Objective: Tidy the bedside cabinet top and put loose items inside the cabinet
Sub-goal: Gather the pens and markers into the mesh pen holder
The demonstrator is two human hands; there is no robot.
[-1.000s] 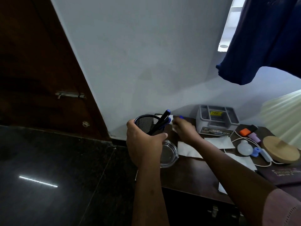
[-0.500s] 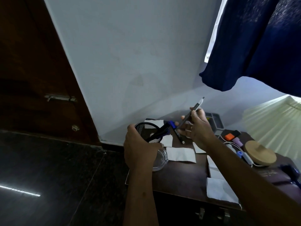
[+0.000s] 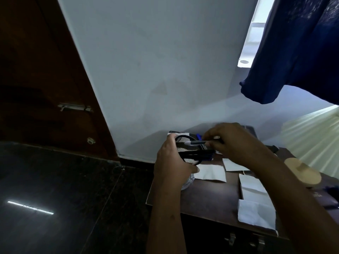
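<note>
My left hand (image 3: 172,162) grips a black mesh pen cup (image 3: 190,153), tilted with its mouth facing right, above the left end of the dark wooden cabinet top (image 3: 211,197). Dark pens lie inside the cup. My right hand (image 3: 231,142) pinches a dark pen with a pale tip (image 3: 197,143), and that tip points into the cup's mouth. A blue pen cap (image 3: 199,136) shows just behind the cup.
Several white paper pieces (image 3: 211,172) lie on the cabinet top. A clear glass dish (image 3: 188,181) sits under my left wrist. A round wooden lamp base (image 3: 302,172) stands at the right. Cabinet door latches (image 3: 233,239) show below the front edge. A dark curtain (image 3: 293,52) hangs above.
My right hand has lowered the pen from upright to level and brought its tip to the cup's mouth. My left hand has tilted the cup toward the right.
</note>
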